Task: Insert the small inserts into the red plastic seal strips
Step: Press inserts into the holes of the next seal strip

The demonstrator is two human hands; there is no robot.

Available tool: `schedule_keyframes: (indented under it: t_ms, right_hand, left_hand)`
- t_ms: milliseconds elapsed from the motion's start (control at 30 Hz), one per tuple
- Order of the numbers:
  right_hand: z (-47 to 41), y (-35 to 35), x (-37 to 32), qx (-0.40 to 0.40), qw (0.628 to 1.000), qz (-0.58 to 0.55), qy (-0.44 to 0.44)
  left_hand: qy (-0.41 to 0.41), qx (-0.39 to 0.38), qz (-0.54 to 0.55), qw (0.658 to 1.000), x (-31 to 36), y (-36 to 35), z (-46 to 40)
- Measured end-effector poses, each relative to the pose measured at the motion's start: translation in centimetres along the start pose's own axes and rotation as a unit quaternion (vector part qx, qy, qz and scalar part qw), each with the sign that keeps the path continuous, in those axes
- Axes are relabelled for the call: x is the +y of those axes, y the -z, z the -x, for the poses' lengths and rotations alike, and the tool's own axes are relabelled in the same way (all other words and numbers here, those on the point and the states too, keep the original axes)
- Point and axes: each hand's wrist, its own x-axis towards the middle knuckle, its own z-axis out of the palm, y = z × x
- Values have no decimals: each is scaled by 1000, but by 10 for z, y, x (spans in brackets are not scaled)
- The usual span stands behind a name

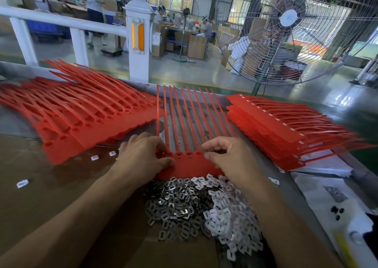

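A red seal strip sheet (pixel 189 165) lies in front of me, its long tails (pixel 184 112) pointing away. My left hand (pixel 141 157) holds its left end, fingers curled over the first sockets and thumb pressed on the flat tab. My right hand (pixel 229 157) is curled over the right end; its fingertips seem to pinch a small insert at the socket row, though blur hides it. Three sockets between the hands show inserts (pixel 179 154). A heap of metal and white plastic inserts (pixel 204 210) lies just below the sheet, between my forearms.
A fanned stack of red sheets with open sockets (pixel 81 114) lies at the left. Another stack with white inserts (pixel 286 128) lies at the right on white papers (pixel 327 186). Loose inserts (pixel 22 183) dot the brown cardboard. A large fan (pixel 296 30) and white railing (pixel 139 42) stand beyond the table.
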Motion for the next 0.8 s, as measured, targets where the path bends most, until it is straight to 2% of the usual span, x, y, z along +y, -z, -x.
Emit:
schedule_keyframes:
  t_ms: [233, 333, 533, 800]
  right_hand:
    - [-11, -2, 5, 40, 998, 52, 9]
    - [-14, -5, 7, 35, 998, 45, 19]
    - [-19, -13, 10, 25, 994, 100, 37]
    - [-25, -15, 11, 5, 993, 116, 10]
  left_hand:
    - [0, 4, 2, 1000, 0, 0, 0]
    - [-3, 6, 9, 1000, -1, -1, 0]
    - [-4, 9, 4, 1000, -2, -2, -1]
    - [-4, 7, 1, 1000, -2, -2, -2]
